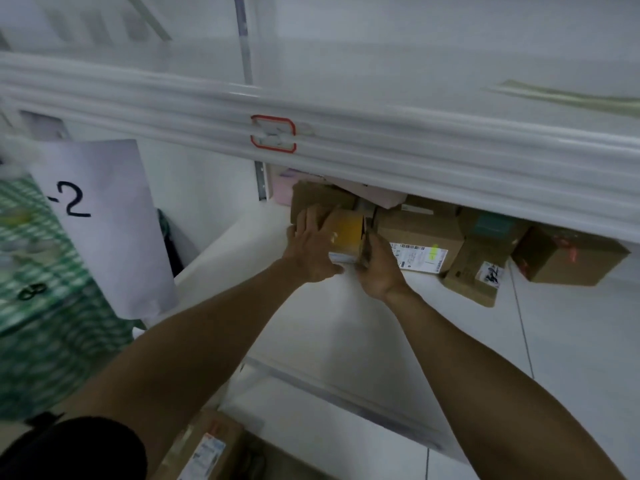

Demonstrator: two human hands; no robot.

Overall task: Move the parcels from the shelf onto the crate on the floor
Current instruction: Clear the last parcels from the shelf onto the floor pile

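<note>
A small cardboard parcel (348,233) with yellowish tape and a white label sits at the front of the white shelf (346,306). My left hand (311,247) grips its left side and my right hand (377,268) grips its right side. Behind and to the right lie several more brown parcels, among them a larger labelled box (420,242), a flat box (476,271) and a box with red tape (568,256). Another labelled parcel (204,448) lies low at the bottom edge, below the shelf.
The upper shelf's white front beam (381,140) with a red-outlined tag (273,133) hangs over the parcels. A white sheet marked "-2" (100,223) hangs at the left, over a green checked bag (41,306). Pink packets (284,188) lie at the shelf's back.
</note>
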